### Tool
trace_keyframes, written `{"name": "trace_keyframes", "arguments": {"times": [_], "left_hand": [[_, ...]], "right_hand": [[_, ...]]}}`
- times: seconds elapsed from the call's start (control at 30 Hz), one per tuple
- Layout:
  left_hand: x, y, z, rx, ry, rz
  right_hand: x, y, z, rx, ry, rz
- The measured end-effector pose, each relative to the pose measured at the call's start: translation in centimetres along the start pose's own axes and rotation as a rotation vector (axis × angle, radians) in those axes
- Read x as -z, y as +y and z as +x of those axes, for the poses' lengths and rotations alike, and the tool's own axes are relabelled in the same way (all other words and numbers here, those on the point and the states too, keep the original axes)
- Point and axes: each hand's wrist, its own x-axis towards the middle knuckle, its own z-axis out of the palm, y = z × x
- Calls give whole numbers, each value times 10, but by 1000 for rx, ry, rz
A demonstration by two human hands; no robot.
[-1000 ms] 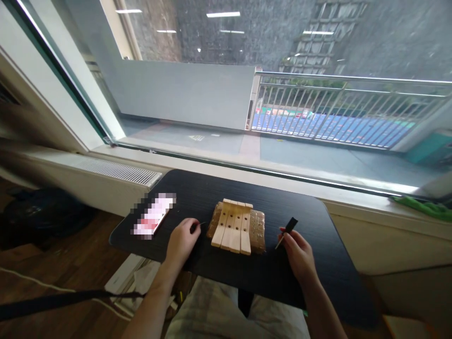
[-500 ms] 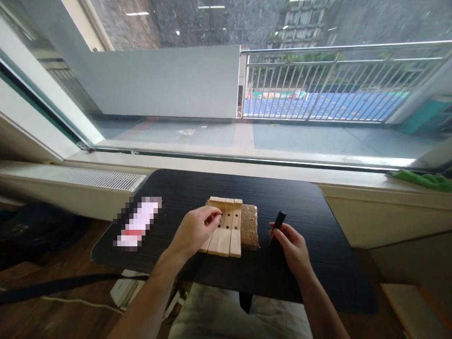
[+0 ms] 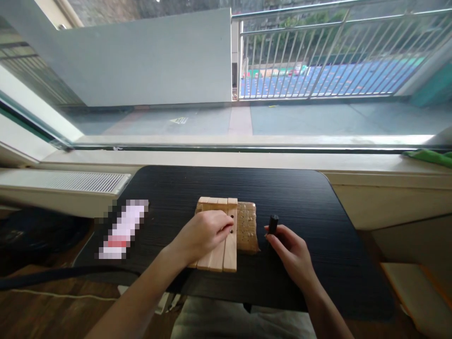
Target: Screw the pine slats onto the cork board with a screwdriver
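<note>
My left hand (image 3: 208, 233) is above a wooden slatted piece (image 3: 229, 256) with small round holes, its fingers pinched together near two of the holes. Whatever sits between those fingertips is hidden from me. The light slats rest partly over a brown, taped block (image 3: 247, 230) that sticks out on the right. To the right of the block, my right hand (image 3: 291, 249) grips a small screwdriver with a black handle (image 3: 273, 224), held nearly upright with the handle's end up. Its shaft does not show now.
A black table (image 3: 169, 186) bears everything. On its left lies a blurred pinkish-white item (image 3: 125, 228). Beyond the table run a window sill (image 3: 197, 157) and a vented ledge (image 3: 77, 181). A green cloth (image 3: 429, 156) lies on the sill at right.
The view has tilted down. My left hand has shifted right across the slats, its fingertips now farther over and the small item in them hidden. The screwdriver has turned more upright.
</note>
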Motion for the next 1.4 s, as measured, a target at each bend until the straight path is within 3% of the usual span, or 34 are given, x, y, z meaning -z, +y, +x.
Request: {"name": "trace_keyframes", "arguments": {"times": [0.2,0.4,0.77,1.4], "left_hand": [[-2,-2,3,-47,-51,-25],[-1,-1,6,-26,-82,-64],[0,-5,5,29,-141,-194],[0,-7,10,56,-188,-167]], "right_hand": [[1,-1,-1,-8,27,-23],[-1,-8,4,-26,97,141],[-22,-68,20,244,-16,245],[-35,-68,28,430,-179,-92]]}}
